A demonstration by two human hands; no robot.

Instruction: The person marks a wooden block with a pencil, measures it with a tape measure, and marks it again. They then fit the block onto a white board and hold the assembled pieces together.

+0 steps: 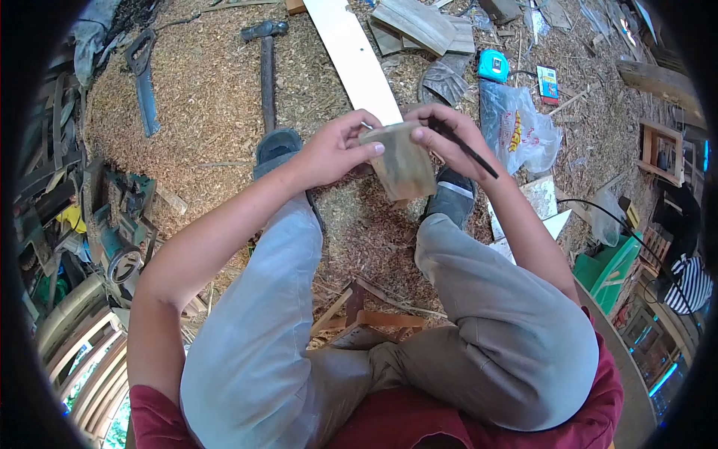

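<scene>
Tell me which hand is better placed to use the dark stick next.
Probably your right hand: the dark stick lies in it. Your left hand grips the wood piece and could steady it.

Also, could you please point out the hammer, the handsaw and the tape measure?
Hammer (pixel 268 84): head view, on the handle.
Handsaw (pixel 146 97): head view, on the blade.
Tape measure (pixel 493 66): head view, on the turquoise case.

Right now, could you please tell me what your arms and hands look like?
The left hand and right hand are bare, with no gloves or watch visible. Short dark red sleeves end on the upper arms, leaving the elbows and forearms uncovered.
</scene>
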